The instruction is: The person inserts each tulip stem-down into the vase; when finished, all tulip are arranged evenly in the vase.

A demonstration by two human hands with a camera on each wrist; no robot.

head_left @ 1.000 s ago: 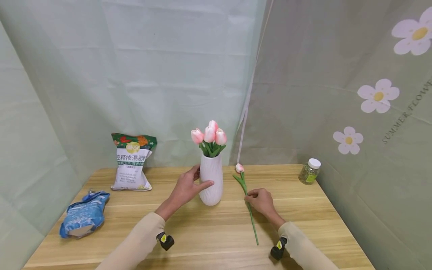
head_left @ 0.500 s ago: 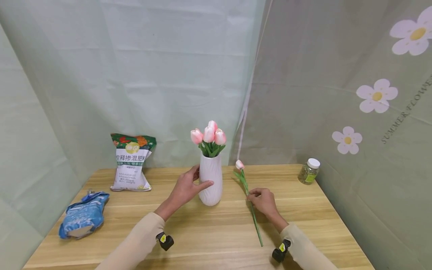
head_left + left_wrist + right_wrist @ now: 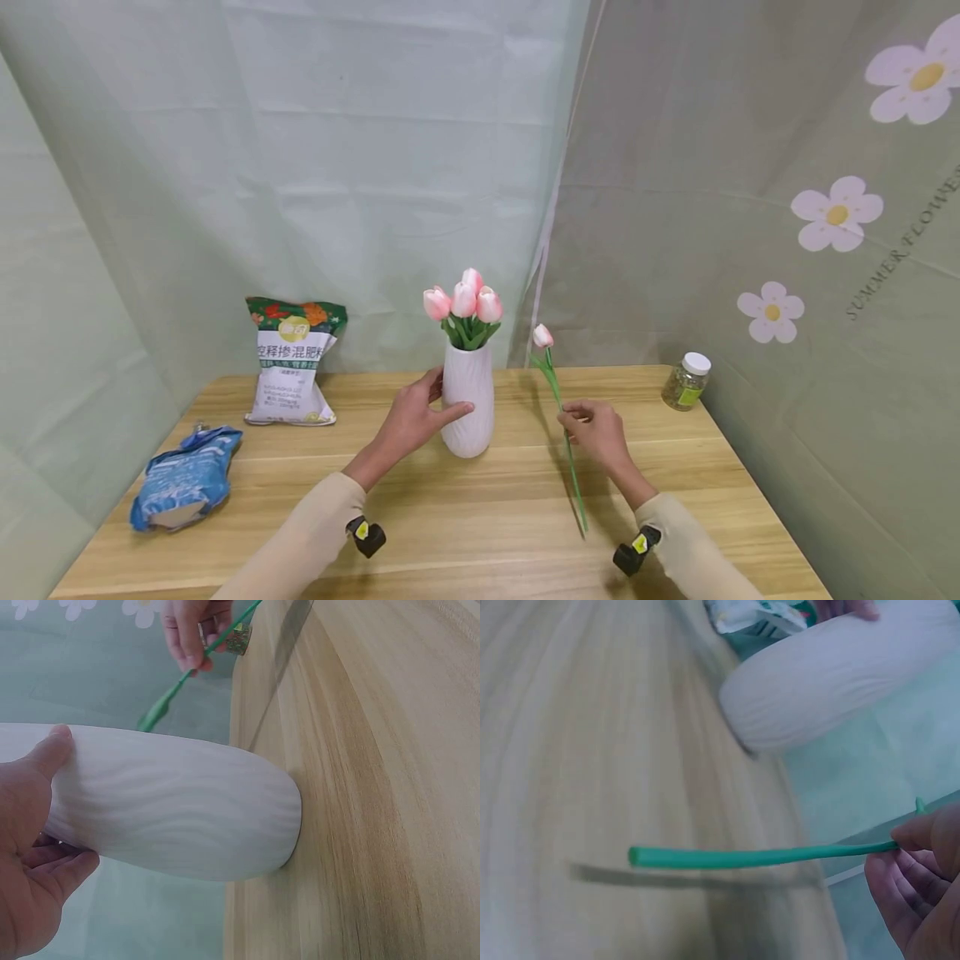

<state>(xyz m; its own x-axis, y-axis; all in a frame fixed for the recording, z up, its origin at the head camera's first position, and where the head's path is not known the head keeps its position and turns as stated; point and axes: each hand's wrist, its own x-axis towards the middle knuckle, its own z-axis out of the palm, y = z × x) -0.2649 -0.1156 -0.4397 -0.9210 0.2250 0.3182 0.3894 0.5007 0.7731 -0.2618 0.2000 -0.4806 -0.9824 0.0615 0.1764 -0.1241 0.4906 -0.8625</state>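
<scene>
A white ribbed vase (image 3: 469,408) stands upright on the table, several pink-and-white tulips (image 3: 465,302) rising from its mouth. From its left side my left hand (image 3: 420,414) grips it; in the left wrist view the thumb and fingers (image 3: 71,871) lie on opposite sides of the vase (image 3: 180,802). My right hand (image 3: 597,433), to the right of the vase, pinches a single tulip (image 3: 555,385) partway down its green stem. That tulip is lifted off the table and leans, bloom up. In the right wrist view its stem end (image 3: 675,858) hangs over its shadow.
A fertilizer bag (image 3: 294,367) stands at the back left of the wooden table (image 3: 465,533). In front of it lies a crumpled blue package (image 3: 187,479). A white-lidded jar (image 3: 686,382) is at the back right. Fabric curtains (image 3: 390,183) rise behind.
My right hand has raised the single tulip from the table and shifted slightly right and away, its bloom now higher. My left hand and the vase have stayed put.
</scene>
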